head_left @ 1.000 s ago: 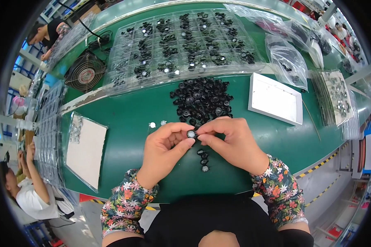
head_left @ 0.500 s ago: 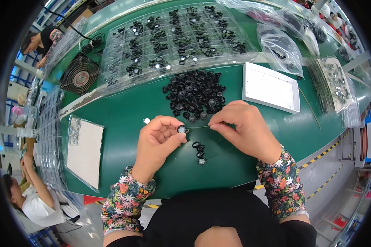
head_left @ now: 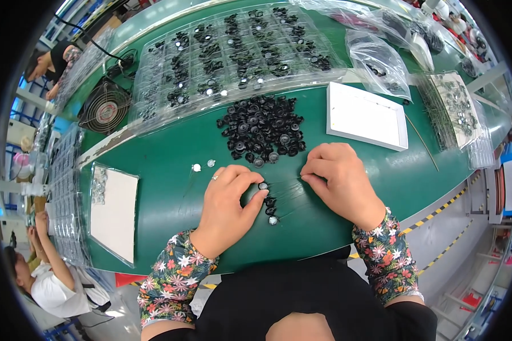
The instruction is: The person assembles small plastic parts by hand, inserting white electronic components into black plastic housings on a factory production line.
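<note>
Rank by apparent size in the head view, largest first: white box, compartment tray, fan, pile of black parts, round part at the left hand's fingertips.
1. Compartment tray
2. Pile of black parts and white box: too alike to rank
3. Fan
4. Round part at left hand

the left hand [head_left: 228, 203] has moved its black piece [head_left: 263, 186] beside the row [head_left: 271, 211].

Fine wires [head_left: 288, 192] — uncountably faint, right hand [head_left: 340, 181] — palm hidden
</note>
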